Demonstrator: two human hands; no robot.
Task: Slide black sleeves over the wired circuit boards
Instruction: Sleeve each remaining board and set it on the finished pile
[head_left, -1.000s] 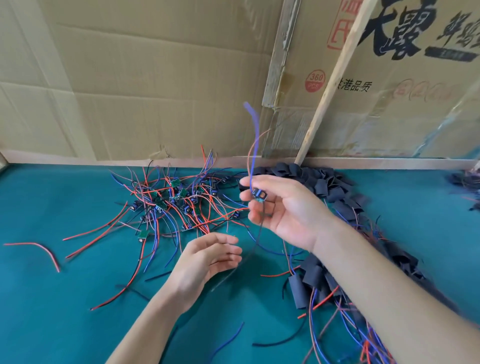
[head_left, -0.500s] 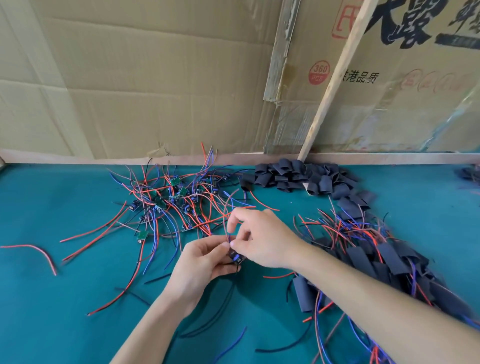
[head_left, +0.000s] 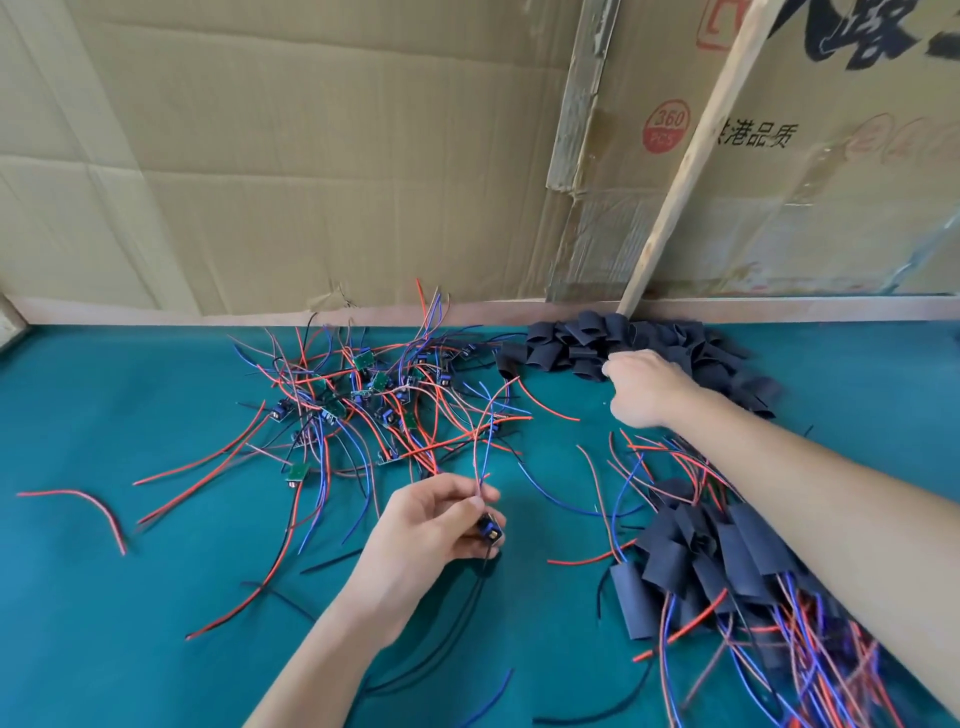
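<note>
A small wired circuit board (head_left: 490, 530) is pinched near centre in the curled fingers (head_left: 470, 503) of the left hand (head_left: 434, 525), its wires fanning upward. At the far pile of black sleeves (head_left: 582, 347), the right hand (head_left: 641, 387) is curled at the pile's edge on the green bench (head_left: 104, 597); whether a sleeve is gripped cannot be told.

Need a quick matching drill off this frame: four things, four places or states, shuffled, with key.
Things:
1. left hand
2. right hand
3. pile of empty black sleeves
4. sleeved boards

Places or states:
A. heaped under the right forearm, near right
B. at the back edge, by the wooden stick
C. pinches a small circuit board with its wires
D. reaches into the sleeve pile

Pairs: 1-C, 2-D, 3-B, 4-A
</note>
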